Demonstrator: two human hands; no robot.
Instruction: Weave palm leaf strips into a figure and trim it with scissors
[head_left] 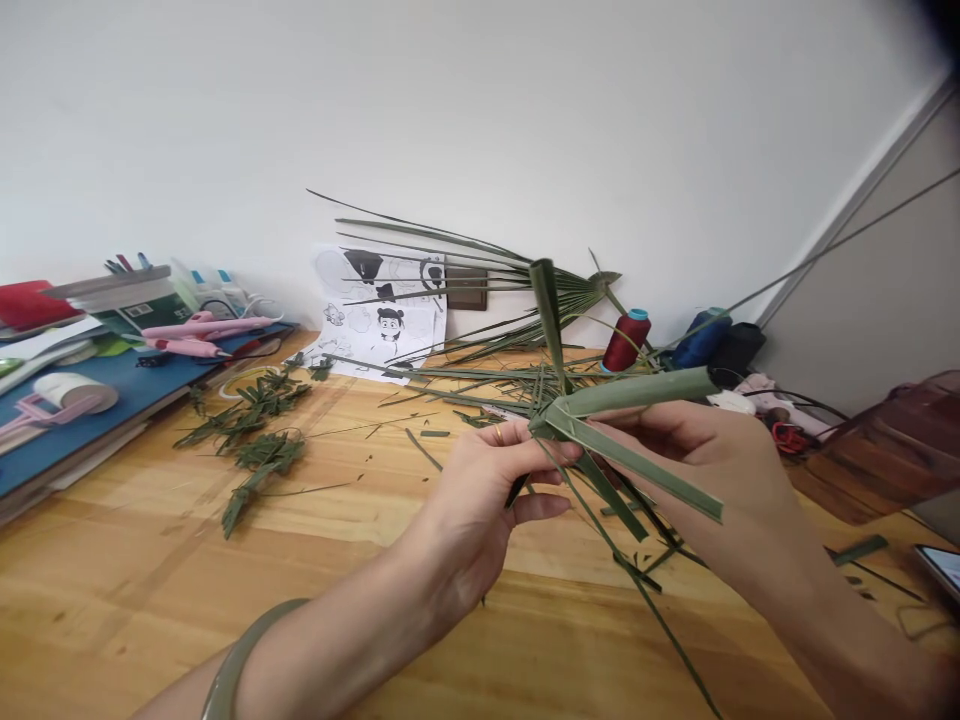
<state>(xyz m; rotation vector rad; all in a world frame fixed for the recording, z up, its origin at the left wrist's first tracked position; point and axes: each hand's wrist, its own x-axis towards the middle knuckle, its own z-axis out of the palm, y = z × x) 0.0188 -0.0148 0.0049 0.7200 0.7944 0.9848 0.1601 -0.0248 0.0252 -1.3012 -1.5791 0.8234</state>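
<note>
My left hand and my right hand meet over the wooden table, both pinching a bundle of folded green palm leaf strips. The left fingers close on the fold where the strips cross. Thumb and fingers of the right hand grip the strips from the right. One strip stands upright, others trail down toward the table. A ring is on the left hand and a pale bangle on its wrist.
A palm frond and leaf scraps lie across the table. Thread spools, red and blue, stand at the back. Books, pens and tape sit left; a printed sheet leans on the wall; a phone lies right.
</note>
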